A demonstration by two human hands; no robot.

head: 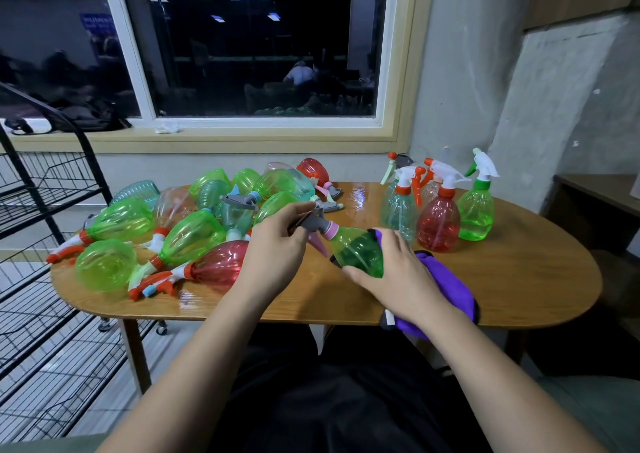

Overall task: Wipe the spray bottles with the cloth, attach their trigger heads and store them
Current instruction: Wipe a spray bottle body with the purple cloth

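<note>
Green bottle [360, 252] is held above the front middle of the surface [519, 279], tilted, neck pointing up-left. Grey trigger head [313, 222] sits on the neck with a pink collar [333, 230]; can't tell if it's fully threaded.

Hands:
- left hand [277, 245]: fingers curled round the trigger head, gripping it
- right hand [391, 272]: wrapped round the bottle body, thumb under the near side, fingers spread over the top. Purple cloth [446, 290] is pressed between palm and bottle; the rest trails under the wrist to the front edge of the surface.

Left half of the surface: pile of bottles [194, 231] lying on their sides, mostly green, some red and clear. Several have orange/white or grey heads on; a few more I can't tell.

Right rear: a tight group of upright bottles with heads on. The front three are a clear bottle [400, 207], a red bottle [439, 224] and a second green bottle [476, 213]. At least one more stands behind them, mostly hidden.

Black wire rack [52, 189] stands just left of the surface. Window [256, 54] is in the wall behind it, dark outside.
</note>
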